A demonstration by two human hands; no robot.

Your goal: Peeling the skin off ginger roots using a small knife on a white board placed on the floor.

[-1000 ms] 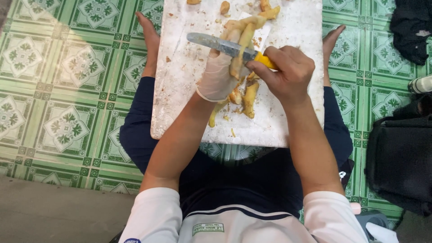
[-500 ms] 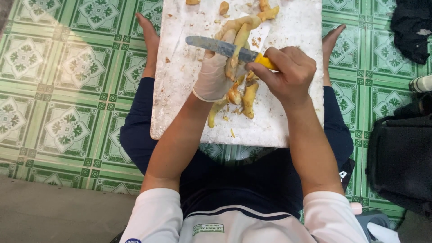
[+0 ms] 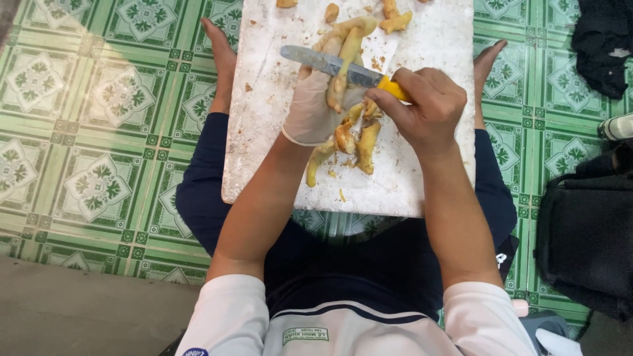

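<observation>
On a green patterned tile floor (image 3: pixel 99 132), seen from the head camera, a seated person works over a white cutting board (image 3: pixel 428 178) that rests across the lap, bare feet showing at either side of it. The left hand (image 3: pixel 316 105), in a thin white glove, is closed around a pale yellow chicken foot (image 3: pixel 348 56), holding it up above the board. The right hand (image 3: pixel 428 105), bare, is clamped on the yellow handle of a knife (image 3: pixel 330 64), whose blade lies across the chicken foot, touching it. Just below the hands, more chicken feet (image 3: pixel 359 142) lie in a loose heap on the board, with smaller cut pieces (image 3: pixel 395 20) near its far edge. A black bag (image 3: pixel 587 244) sits on the floor at the right, and dark cloth (image 3: pixel 603 39) lies beyond it.
</observation>
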